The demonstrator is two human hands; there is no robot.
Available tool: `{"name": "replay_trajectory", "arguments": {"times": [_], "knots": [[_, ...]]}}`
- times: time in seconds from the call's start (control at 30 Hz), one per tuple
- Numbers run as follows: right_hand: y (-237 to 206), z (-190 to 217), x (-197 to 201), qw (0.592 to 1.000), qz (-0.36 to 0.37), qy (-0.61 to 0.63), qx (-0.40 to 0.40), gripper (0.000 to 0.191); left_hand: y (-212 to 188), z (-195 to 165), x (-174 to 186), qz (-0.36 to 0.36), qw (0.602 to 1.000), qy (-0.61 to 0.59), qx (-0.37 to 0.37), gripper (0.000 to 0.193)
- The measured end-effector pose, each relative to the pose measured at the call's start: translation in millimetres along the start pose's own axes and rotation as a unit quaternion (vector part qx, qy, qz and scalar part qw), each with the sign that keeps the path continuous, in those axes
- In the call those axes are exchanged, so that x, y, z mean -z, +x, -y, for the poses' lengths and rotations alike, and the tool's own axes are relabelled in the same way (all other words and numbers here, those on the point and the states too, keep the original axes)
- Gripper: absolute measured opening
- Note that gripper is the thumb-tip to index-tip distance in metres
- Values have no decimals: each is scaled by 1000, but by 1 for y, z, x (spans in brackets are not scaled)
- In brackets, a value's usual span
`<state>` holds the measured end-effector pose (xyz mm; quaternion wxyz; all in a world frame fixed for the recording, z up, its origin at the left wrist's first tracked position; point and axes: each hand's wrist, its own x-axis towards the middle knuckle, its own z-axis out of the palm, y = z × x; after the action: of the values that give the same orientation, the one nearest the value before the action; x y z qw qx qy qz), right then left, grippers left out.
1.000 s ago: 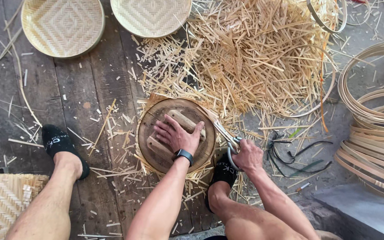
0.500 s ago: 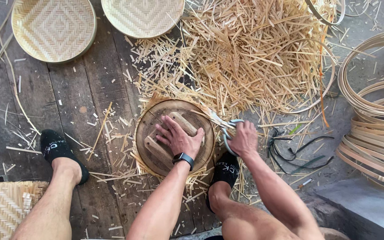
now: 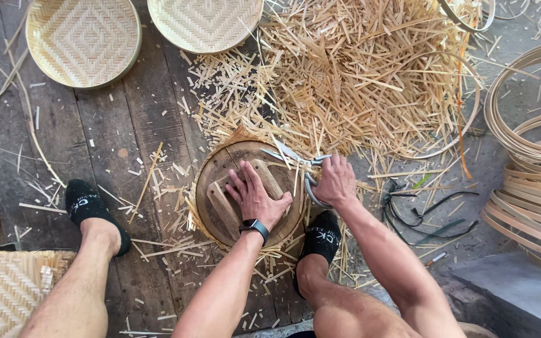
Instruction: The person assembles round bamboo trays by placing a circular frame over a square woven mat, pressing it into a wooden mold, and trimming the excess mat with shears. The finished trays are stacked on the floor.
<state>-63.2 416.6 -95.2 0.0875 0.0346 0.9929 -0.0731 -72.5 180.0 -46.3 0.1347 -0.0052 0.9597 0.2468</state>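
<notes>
A round wooden board (image 3: 215, 181) with crossed wooden bars lies on woven bamboo on the plank floor between my feet. My left hand (image 3: 255, 199) presses flat on it, fingers spread, a dark watch on the wrist. My right hand (image 3: 335, 181) grips metal scissors (image 3: 295, 156) by the handles, blades open at the board's upper right rim, over the woven strip ends sticking out.
A large heap of cut bamboo strips (image 3: 370, 75) lies beyond the board. Two woven round trays (image 3: 82, 40) (image 3: 205, 22) sit at the top left. Stacked bamboo hoops (image 3: 533, 163) stand at the right, a woven mat (image 3: 4, 294) at the bottom left, black cords (image 3: 421, 213) by my right foot.
My right hand with the scissors has moved up and left along the board's rim. The scissors' blades now reach over the top edge. My left hand stays pressed on the board.
</notes>
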Motion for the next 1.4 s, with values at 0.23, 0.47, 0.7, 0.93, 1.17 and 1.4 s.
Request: {"name": "replay_trajectory", "arguments": {"times": [0.23,0.47,0.7,0.93,1.17,1.4], "knots": [[-8,-20,13,989,144,-28,-31,60,-6,14,10,60,994,28,-90,147],[17,1,10,996,81,-34,12,53,-8,16,11,70,992,24,-105,146],[2,-12,16,998,61,-15,8,54,-15,23,14,120,982,-1,-148,144],[13,-2,16,991,137,3,-9,47,-14,34,20,186,971,32,-149,148],[20,6,20,997,38,-21,68,56,-14,48,18,210,950,46,-227,148],[8,-6,11,989,146,-22,3,37,-27,60,27,204,937,170,-227,138]]}}
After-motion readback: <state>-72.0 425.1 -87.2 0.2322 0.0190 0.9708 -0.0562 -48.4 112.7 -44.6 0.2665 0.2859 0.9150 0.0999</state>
